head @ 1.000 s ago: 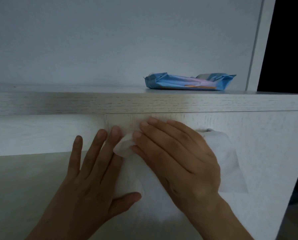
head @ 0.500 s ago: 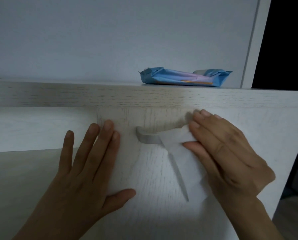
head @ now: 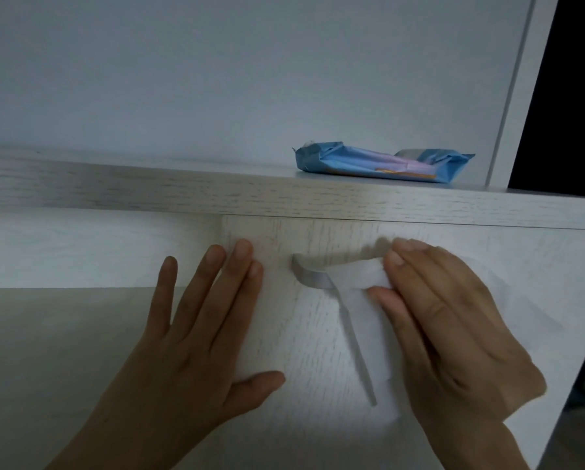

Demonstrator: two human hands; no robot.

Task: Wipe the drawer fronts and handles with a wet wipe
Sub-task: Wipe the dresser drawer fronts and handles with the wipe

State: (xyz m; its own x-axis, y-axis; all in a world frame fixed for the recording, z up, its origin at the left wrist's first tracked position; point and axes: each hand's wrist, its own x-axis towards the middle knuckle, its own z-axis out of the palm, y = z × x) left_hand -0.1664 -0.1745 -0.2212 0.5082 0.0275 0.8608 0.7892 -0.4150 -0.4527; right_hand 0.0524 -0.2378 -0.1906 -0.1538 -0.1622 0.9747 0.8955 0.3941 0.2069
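No legible text, number or sign anywhere in view. The blue wipe pack [head: 382, 164], near the surface's back right corner, shows an orange printed streak. Its lettering is too small and blurred to read.

In dim light, a plain pale wall [head: 216, 62] meets white trim [head: 511, 96] beside a dark opening [head: 572, 96].

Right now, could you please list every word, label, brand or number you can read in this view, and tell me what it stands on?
No text here can be read.
Blue wipe pack on the cabinet top: an orange strip of print, too blurred to read.
Drawer front, handle and wet wipe: no writing visible.
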